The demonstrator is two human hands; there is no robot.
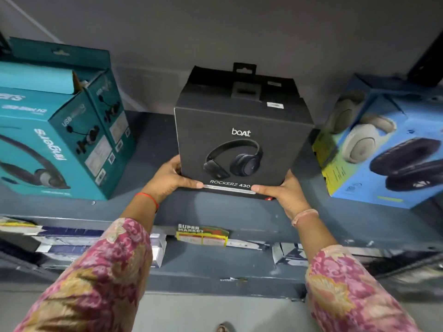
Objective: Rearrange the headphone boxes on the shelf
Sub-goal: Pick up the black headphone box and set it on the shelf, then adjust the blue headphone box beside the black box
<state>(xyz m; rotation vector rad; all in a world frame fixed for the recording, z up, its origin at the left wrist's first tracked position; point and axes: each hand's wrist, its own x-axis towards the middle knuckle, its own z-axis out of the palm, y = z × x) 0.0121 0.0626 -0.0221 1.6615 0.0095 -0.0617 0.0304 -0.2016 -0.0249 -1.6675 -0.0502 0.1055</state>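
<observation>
A black headphone box (242, 142) printed with "boAt Rockerz 430" stands upright in the middle of the grey shelf (215, 212). My left hand (171, 179) grips its lower left corner, thumb along the bottom edge. My right hand (282, 191) holds the lower right corner the same way. More black boxes of the same kind stand right behind it. To the left sit teal headphone boxes (57, 130), the rear one with an open top flap. At the right stand blue headphone boxes (383, 149) showing grey and dark headphones.
A "Super Market" price tag (202, 234) hangs on the shelf's front edge. Below it, a lower shelf holds several small flat white and blue boxes (72, 243). A grey wall backs the shelf. Gaps of bare shelf lie on both sides of the black box.
</observation>
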